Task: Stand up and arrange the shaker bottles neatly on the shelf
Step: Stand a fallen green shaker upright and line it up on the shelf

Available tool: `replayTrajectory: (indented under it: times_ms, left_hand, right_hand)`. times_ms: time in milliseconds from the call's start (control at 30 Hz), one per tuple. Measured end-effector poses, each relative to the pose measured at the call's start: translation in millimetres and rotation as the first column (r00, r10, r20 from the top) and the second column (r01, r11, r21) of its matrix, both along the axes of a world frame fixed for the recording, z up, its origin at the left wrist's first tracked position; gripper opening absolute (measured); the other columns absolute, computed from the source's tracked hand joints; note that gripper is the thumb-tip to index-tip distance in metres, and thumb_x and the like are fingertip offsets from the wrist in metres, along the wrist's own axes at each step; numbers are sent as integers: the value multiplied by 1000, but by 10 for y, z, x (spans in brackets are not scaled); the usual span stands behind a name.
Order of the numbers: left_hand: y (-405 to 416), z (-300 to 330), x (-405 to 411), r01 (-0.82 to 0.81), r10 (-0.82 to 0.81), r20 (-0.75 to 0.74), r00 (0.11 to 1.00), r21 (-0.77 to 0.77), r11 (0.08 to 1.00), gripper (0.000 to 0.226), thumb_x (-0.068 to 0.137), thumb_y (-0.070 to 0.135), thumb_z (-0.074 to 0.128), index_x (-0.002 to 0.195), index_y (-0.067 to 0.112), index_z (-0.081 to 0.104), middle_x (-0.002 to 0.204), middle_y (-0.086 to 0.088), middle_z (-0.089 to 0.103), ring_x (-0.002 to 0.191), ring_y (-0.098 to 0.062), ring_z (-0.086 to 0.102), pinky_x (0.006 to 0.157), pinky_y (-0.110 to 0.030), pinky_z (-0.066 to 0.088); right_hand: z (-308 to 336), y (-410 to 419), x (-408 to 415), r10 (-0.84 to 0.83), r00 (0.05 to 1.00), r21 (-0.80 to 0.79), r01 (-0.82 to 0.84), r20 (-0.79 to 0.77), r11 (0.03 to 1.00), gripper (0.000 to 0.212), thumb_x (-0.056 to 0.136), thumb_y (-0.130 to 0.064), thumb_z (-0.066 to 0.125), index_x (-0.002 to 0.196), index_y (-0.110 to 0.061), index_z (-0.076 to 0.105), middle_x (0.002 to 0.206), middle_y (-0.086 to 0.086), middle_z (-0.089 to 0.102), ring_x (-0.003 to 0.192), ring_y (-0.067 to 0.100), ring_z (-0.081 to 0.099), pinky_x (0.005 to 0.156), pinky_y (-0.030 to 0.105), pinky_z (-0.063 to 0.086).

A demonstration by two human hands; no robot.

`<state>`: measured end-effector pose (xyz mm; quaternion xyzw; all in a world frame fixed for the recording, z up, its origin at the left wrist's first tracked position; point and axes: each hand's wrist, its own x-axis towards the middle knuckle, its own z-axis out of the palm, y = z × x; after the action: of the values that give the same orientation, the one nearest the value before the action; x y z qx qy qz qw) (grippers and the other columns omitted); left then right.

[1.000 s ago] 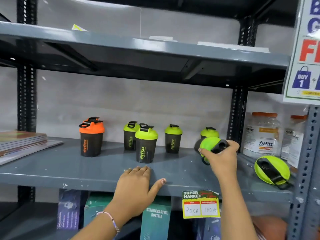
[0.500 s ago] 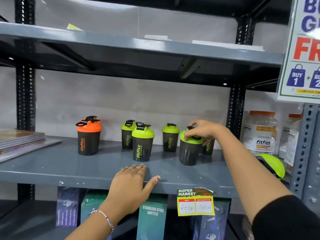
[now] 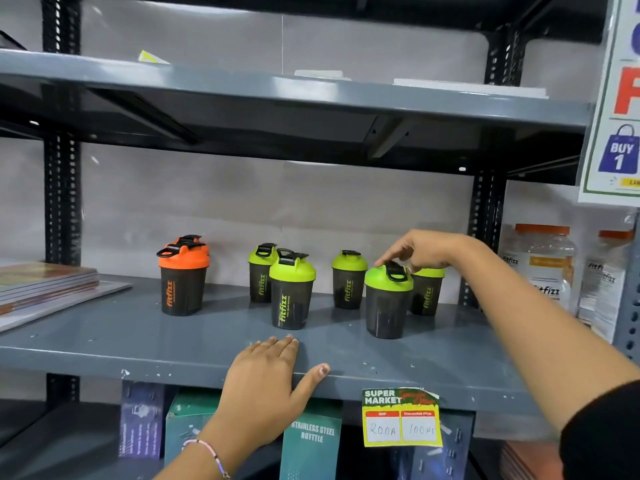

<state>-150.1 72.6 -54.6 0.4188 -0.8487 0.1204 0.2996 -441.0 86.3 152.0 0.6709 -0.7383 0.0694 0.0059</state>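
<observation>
Several black shaker bottles stand upright on the grey shelf (image 3: 104, 337). An orange-lidded bottle (image 3: 183, 282) stands at the left, with a second orange lid just behind it. Green-lidded bottles (image 3: 292, 292) (image 3: 261, 275) (image 3: 349, 282) (image 3: 427, 292) stand in a loose, uneven group. My right hand (image 3: 422, 251) reaches in from the right, fingertips pinching the black cap of the front right green shaker bottle (image 3: 388, 306), which stands on the shelf. My left hand (image 3: 273, 379) lies flat on the shelf's front edge, holding nothing.
A stack of books (image 3: 41, 285) lies at the shelf's left end. Clear jars with orange lids (image 3: 543, 265) stand past the right upright. The upper shelf (image 3: 277, 95) hangs overhead. A price tag (image 3: 401, 417) hangs on the shelf's front edge. Boxes (image 3: 311, 441) sit below.
My right hand carried a tipped green bottle in from the right and stood it upright in front of the back right bottle. My left hand has stayed put.
</observation>
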Motion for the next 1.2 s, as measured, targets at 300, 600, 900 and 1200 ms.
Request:
replayTrajectory:
  times_ms: [300,600,900,1200]
  left_hand:
    - [-57,77,-46,-1,1,2,1000,-4,1000,92,84,78,8,138,16,49,143,0,51,133,-21,45,111,-36,33]
    - [-41,14,6,-19,19,-16,1000,10,1000,93,84,80,7,136,16,51,140,-2,54,130,-22,48,109,-38,35]
    - [-14,10,-47,-3,3,-9,1000,22,1000,94,84,80,7,136,16,51,139,-3,55,130,-22,48,109,-38,34]
    - [-19,-2,-6,-14,15,39,999,-2,1000,93,84,79,8,139,15,48,142,-3,52,132,-23,46,111,-38,32]
  right_hand:
    - [164,-113,-11,-83,993,-2,83,84,997,30,78,-29,81,108,-28,77,105,-8,74,106,14,62,97,31,43]
    - [-49,-289,305,-116,971,-192,157,209,969,31,72,-31,86,96,-13,80,93,11,76,80,26,68,64,36,63]
    - [-258,-374,499,-353,935,-391,339,39,855,34,78,-31,73,100,-7,66,101,16,72,92,32,72,80,34,55]
    - [-255,-345,632,-410,908,-334,413,83,847,34,82,-32,65,111,-12,64,114,11,69,105,29,67,81,32,50]
